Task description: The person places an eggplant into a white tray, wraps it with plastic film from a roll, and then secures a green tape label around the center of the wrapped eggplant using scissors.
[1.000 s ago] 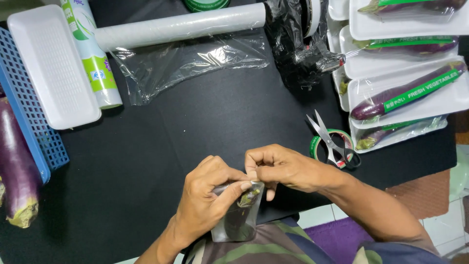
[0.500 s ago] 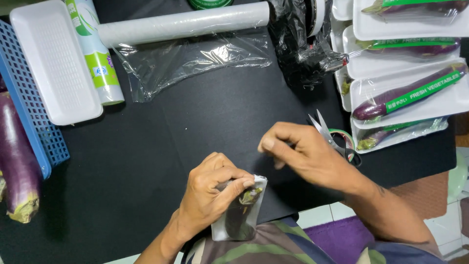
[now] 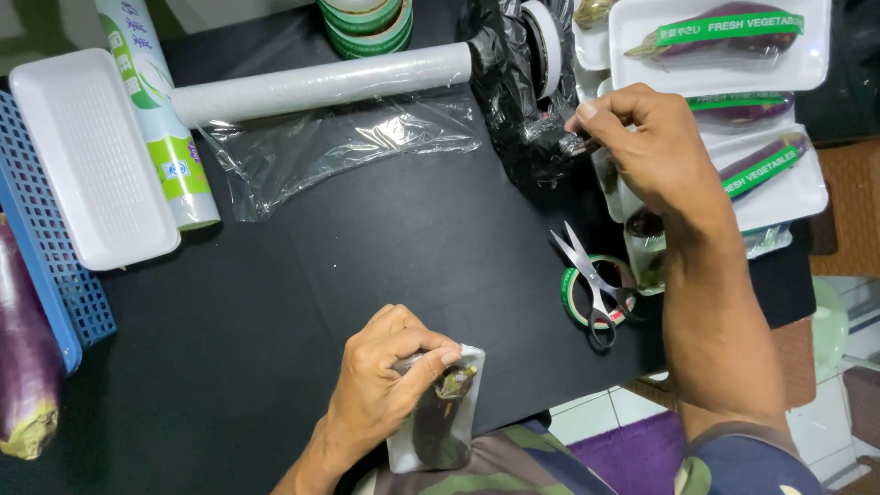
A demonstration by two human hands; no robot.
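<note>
My left hand (image 3: pixel 385 380) grips a small white foam tray with a dark eggplant (image 3: pixel 438 417) wrapped in clear film, held at the near edge of the black table (image 3: pixel 302 275). My right hand (image 3: pixel 642 147) is stretched to the far right, fingers pinched together at the black plastic-covered holder (image 3: pixel 513 92) on the end of the cling film roll (image 3: pixel 321 84). What the fingers pinch is too small to tell. A sheet of clear film (image 3: pixel 339 147) lies pulled out from the roll.
Scissors (image 3: pixel 591 280) lie on a green tape roll (image 3: pixel 587 298) near the right edge. Wrapped eggplant trays with green bands (image 3: pixel 724 41) are stacked at the far right. An empty white foam tray (image 3: pixel 87 156), blue basket (image 3: pixel 41 266), loose eggplant (image 3: pixel 27 367) and boxed roll (image 3: pixel 156 110) sit left.
My right hand left the wrapped tray and moved up and to the right, past the scissors, to the black holder at the roll's end. The left hand kept holding the tray.
</note>
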